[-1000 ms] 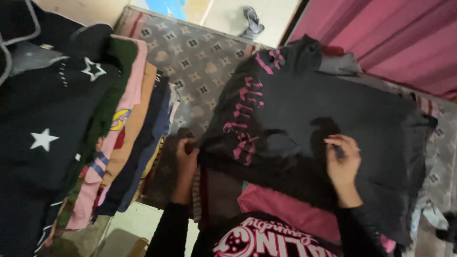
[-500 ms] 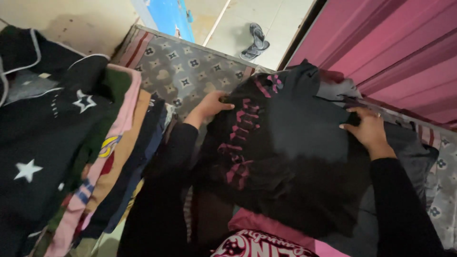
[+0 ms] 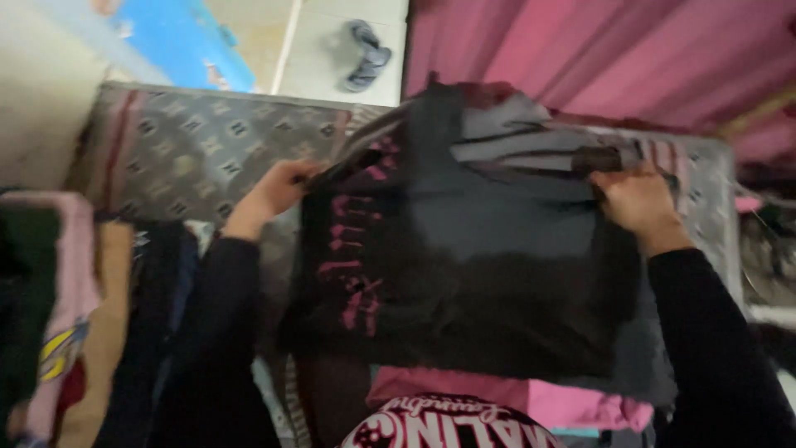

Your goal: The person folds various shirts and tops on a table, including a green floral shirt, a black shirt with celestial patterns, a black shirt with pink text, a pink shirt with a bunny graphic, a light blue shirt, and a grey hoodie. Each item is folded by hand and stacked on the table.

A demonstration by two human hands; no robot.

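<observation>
We judge the fold half done: left hand (image 3: 278, 189) and right hand (image 3: 634, 203), fingers closed on the far corners of the black shirt (image 3: 473, 265) lying on the patterned mattress (image 3: 191, 149); next move needs both corners drawn evenly nearward.

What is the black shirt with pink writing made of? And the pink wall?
The black shirt looks like soft matte knit cloth, maybe cotton: it bends and droops between the left hand and right hand. The pink wall looks like ridged sheet metal, probably painted.
</observation>
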